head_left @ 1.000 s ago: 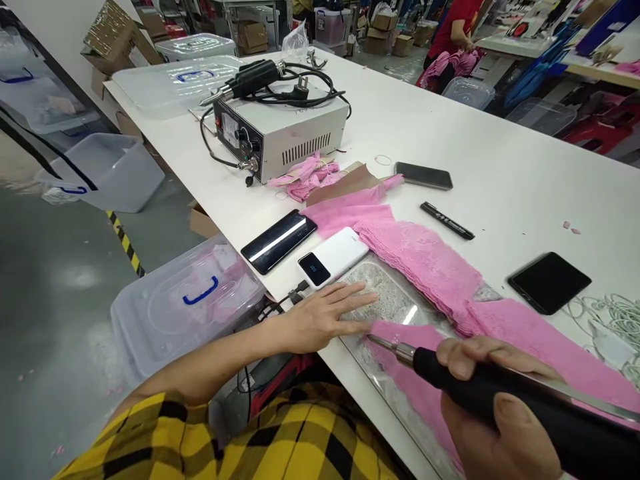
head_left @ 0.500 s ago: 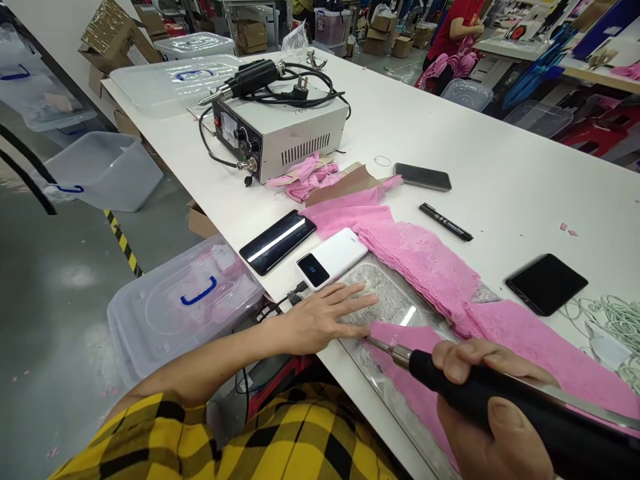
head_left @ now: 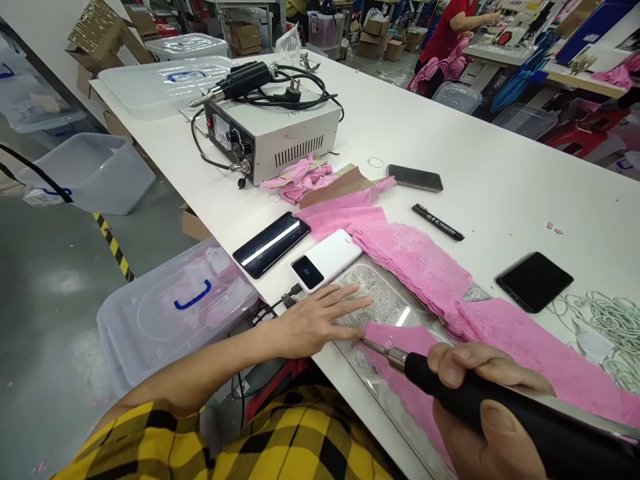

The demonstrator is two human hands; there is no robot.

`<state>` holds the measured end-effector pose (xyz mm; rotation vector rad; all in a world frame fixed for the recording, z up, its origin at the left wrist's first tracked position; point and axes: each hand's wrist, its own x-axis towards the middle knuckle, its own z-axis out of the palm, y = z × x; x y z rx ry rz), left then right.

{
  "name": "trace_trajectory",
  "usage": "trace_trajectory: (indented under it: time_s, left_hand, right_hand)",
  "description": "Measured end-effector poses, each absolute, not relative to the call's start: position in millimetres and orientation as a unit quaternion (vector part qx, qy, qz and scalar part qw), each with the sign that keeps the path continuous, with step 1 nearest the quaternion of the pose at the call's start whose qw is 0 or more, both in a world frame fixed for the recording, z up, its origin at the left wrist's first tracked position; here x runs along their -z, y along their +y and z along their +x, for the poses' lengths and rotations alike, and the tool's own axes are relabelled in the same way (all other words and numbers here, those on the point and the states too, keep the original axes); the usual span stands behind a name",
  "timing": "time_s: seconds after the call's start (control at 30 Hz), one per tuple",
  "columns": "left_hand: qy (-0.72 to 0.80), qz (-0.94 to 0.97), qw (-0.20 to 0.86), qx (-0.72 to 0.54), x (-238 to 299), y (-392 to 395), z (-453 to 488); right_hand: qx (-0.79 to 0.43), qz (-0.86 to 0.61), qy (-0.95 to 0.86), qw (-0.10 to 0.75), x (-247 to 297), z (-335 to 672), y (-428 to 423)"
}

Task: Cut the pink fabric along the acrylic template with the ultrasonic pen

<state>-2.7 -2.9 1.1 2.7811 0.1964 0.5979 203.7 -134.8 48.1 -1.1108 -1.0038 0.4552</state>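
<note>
My right hand (head_left: 493,407) is wrapped round the black handle of an ultrasonic handpiece (head_left: 460,393) with a metal tip. That tip touches the upper left corner of a pink fabric piece (head_left: 400,340), close to a finger of my left hand (head_left: 320,320). The left hand lies flat with its fingers spread, at the corner of the fabric and over a clear-covered speckled plate (head_left: 373,290). Beyond the plate runs a stack of pink lace pieces (head_left: 415,250). A white power bank (head_left: 330,257) with a lit display sits just past my left hand.
A white generator box (head_left: 295,133) carries a second handpiece (head_left: 245,80) and coiled cable. Phones (head_left: 273,243), a black marker (head_left: 437,222), a dark tablet-like device (head_left: 535,281) and pale green cord (head_left: 620,333) lie on the table. A lidded plastic bin (head_left: 175,310) stands left; a person in red works behind.
The whole view has shifted slightly, so things appear a little further left. Both hands and the handpiece tip keep their places on the fabric. The person in red has stretched an arm out.
</note>
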Motion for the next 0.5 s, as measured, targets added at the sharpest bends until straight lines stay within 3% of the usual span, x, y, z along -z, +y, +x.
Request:
trace_trajectory:
  time_s: [0.5]
  left_hand:
    - [0.071,0.967,0.130,-0.209,-0.2,-2.9,-2.1]
  right_hand:
    - [-0.162,-0.466,-0.414,0.765,-54.9,199.9,-111.7]
